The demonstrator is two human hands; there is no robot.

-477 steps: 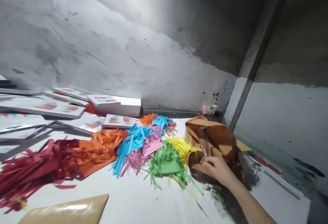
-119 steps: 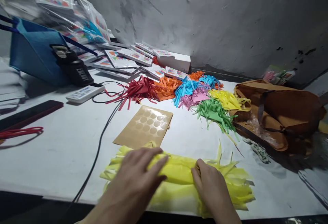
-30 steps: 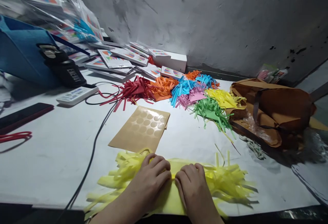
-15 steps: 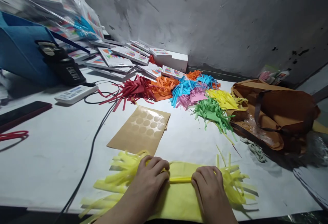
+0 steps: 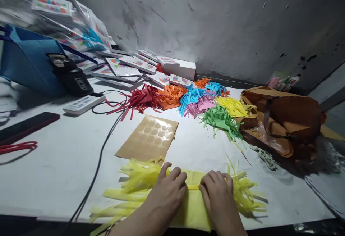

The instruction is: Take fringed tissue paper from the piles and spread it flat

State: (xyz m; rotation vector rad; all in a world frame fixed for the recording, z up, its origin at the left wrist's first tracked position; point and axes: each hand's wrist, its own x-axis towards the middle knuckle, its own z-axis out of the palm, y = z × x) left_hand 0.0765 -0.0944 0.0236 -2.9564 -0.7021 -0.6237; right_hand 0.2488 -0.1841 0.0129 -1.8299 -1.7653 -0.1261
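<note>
A sheet of yellow tissue paper (image 5: 198,210) lies at the table's front edge, its two ends cut into loose fringe strips. Across its middle runs a narrow rolled fold. My left hand (image 5: 169,189) presses on the left part of this fold, fingers bent over it. Gripping the fold's right part is my right hand (image 5: 217,192), with curled fingers close together. A short stretch of the roll shows between the hands. Just beyond the paper lies a brown sheet of round clear stickers (image 5: 151,137).
Fringed tassel bundles in red (image 5: 144,97), green (image 5: 222,121) and other colours lie farther back. A brown bag (image 5: 291,113) stands right; a black bottle (image 5: 71,77), a white power bank (image 5: 84,104) and a black cable (image 5: 99,153) are left. Printed boxes (image 5: 122,67) are heaped by the wall.
My left hand has slid right along the fold, closer to my right hand, and its index finger has lifted. The view has shifted slightly.
</note>
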